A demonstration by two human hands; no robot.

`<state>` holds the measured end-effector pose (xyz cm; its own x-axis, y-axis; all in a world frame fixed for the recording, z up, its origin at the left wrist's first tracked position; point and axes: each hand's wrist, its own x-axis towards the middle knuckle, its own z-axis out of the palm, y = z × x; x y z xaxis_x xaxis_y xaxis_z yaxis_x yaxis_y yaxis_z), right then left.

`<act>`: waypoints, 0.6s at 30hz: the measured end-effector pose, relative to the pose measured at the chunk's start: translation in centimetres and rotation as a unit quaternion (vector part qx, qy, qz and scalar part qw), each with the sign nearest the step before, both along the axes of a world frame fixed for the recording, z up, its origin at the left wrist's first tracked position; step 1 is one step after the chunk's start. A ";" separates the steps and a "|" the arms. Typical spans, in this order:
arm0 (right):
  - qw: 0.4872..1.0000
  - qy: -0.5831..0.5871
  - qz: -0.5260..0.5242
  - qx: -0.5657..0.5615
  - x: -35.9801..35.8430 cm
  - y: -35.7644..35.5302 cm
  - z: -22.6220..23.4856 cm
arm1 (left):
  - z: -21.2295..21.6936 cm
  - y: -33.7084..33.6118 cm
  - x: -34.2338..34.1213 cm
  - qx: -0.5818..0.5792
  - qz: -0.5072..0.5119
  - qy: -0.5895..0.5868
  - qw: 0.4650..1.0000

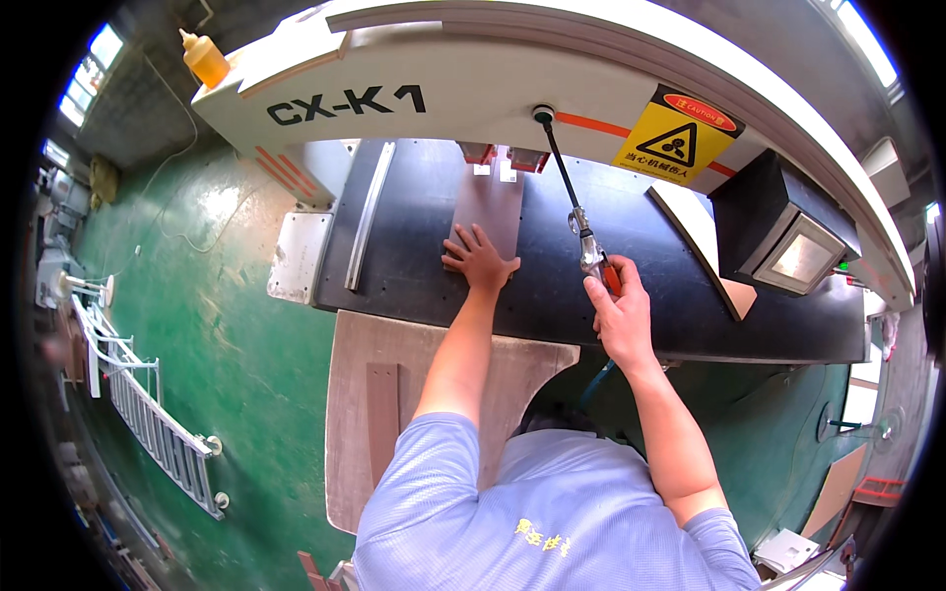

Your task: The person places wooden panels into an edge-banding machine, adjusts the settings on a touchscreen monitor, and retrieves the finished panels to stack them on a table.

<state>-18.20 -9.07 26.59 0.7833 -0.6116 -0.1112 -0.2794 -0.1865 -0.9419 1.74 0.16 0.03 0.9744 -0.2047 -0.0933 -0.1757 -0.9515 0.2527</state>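
Note:
My left hand (477, 260) lies with fingers spread on a brown rectangular panel (490, 209), pressing near its front end. The panel rests on the dark machine table, its far end under the red-edged parts (530, 160) below the white machine beam. In my right hand (623, 307) is an air blow gun (588, 246) with a silver body and an orange-red lever. Its long thin black nozzle points away from me, the tip overlapping the round black fitting (543, 113) on the beam; whether they touch I cannot tell. A blue hose (597, 380) shows below that hand.
The white beam (473, 94) spans above the dark table (414, 236). A metal rail (371, 217) lies at left, a pale board (702, 246) at right beside a black boxed screen (798, 246). Nearer stands a wooden board (345, 414) bearing a brown strip (382, 419). A yellow bottle (205, 61) tops the beam.

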 end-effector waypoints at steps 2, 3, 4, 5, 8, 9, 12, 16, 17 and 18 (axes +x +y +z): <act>1.000 0.007 0.003 0.024 -0.2 -0.1 -0.3 | -0.1 0.1 -0.1 -0.002 -0.008 -0.009 1.000; 0.999 0.013 0.007 0.044 -0.5 -0.1 -0.5 | -0.1 0.2 -0.1 0.003 -0.006 -0.012 1.000; 0.997 -0.002 0.021 0.068 -0.9 -0.3 -0.9 | -0.1 0.1 -0.1 0.006 -0.006 -0.010 1.000; 0.998 0.030 0.019 0.060 -1.5 -0.5 -1.5 | -0.1 0.0 0.0 0.008 -0.006 -0.007 1.000; 0.992 0.088 0.054 0.072 -4.4 -1.3 -3.7 | 0.0 -0.1 0.0 0.006 -0.002 -0.006 1.000; 0.987 0.123 0.062 0.089 -5.9 -1.6 -4.6 | 0.0 -0.1 0.0 0.006 -0.002 -0.008 1.000; 0.971 0.198 0.076 0.114 -10.3 -2.8 -7.4 | 0.0 -0.1 0.0 0.007 -0.001 -0.008 1.000; 0.956 0.248 0.067 0.141 -15.8 -4.1 -9.8 | -0.2 -0.3 -0.1 0.013 -0.005 -0.006 1.000; 0.953 0.257 0.053 0.150 -16.7 -4.2 -10.2 | -0.2 -0.3 0.0 0.019 -0.004 -0.010 1.000; 0.955 0.254 0.044 0.149 -17.6 -4.3 -10.5 | -0.3 -0.2 0.0 0.010 -0.016 -0.005 1.000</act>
<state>-35.77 -13.36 16.11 0.6288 -0.4286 -0.6488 -0.7097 0.0246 -0.7041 1.77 0.01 -0.23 0.9684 -0.2333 -0.0887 -0.2077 -0.9503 0.2318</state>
